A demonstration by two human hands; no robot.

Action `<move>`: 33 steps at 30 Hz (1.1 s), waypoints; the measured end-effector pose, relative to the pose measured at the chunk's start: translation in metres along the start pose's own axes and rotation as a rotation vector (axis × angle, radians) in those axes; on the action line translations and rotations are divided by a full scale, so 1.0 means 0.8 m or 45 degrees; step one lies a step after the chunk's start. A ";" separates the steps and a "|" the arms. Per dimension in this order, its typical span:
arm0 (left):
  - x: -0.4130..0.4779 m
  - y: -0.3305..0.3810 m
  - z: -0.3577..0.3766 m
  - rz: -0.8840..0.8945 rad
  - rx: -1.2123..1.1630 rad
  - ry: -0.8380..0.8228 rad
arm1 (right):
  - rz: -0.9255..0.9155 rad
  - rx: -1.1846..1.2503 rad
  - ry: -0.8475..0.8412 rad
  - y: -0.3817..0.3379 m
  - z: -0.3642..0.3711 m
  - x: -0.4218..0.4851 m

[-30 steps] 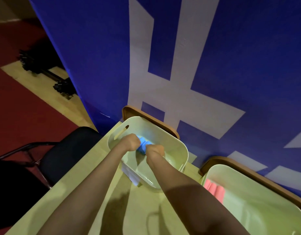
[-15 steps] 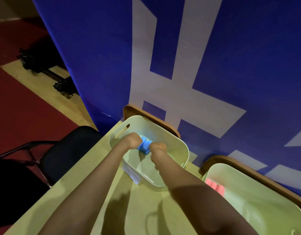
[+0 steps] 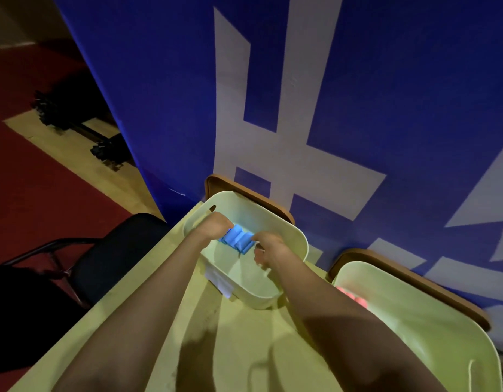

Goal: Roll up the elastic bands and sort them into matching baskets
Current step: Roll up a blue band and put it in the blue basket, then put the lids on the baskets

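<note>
Blue rolled elastic bands (image 3: 236, 239), several soft rolls lying side by side, head view: held low inside a pale cream plastic basket with a slot handle (image 3: 297, 236). Left hand (image 3: 216, 226), fingers curled down over the left end of the rolls, gripping them. Right hand (image 3: 268, 248), fingers bent, tips meeting the right end of the rolls; whether it closes around them cannot be told. White paper label (image 3: 219, 281) on the basket's outer wall, below the grip and toward the person. Second pale cream plastic basket (image 3: 414, 321), well to the right of the grip, holding pink rolled bands (image 3: 353, 297) at its left wall. Pale yellow tabletop (image 3: 244, 349) under both baskets and forearms. Black padded chair (image 3: 114, 250), left of the grip, beside the table. Blue backdrop with white shapes (image 3: 414, 108), beyond the grip.
</note>
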State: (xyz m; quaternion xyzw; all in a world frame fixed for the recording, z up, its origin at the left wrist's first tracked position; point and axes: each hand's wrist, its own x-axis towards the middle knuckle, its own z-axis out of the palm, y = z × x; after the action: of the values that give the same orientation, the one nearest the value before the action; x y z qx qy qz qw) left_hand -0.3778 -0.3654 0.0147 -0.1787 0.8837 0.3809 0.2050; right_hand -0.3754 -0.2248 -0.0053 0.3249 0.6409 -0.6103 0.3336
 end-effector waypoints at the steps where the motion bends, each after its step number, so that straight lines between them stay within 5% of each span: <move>1: -0.010 0.004 -0.006 0.012 -0.083 -0.006 | -0.014 0.018 -0.039 0.001 -0.001 -0.006; 11: -0.155 0.042 -0.030 0.127 -0.698 -0.001 | -0.459 0.034 -0.178 -0.002 -0.071 -0.130; 18: -0.255 0.051 -0.025 0.275 -0.816 0.017 | -0.653 0.023 -0.215 0.029 -0.121 -0.228; 33: -0.220 0.017 -0.150 0.347 -0.785 -0.276 | -0.686 0.236 0.100 -0.001 -0.040 -0.274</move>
State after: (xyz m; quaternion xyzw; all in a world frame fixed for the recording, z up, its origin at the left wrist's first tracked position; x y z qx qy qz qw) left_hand -0.2613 -0.4179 0.1858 -0.0710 0.7161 0.6703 0.1813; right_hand -0.2530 -0.1951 0.1769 0.1953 0.6581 -0.7198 0.1034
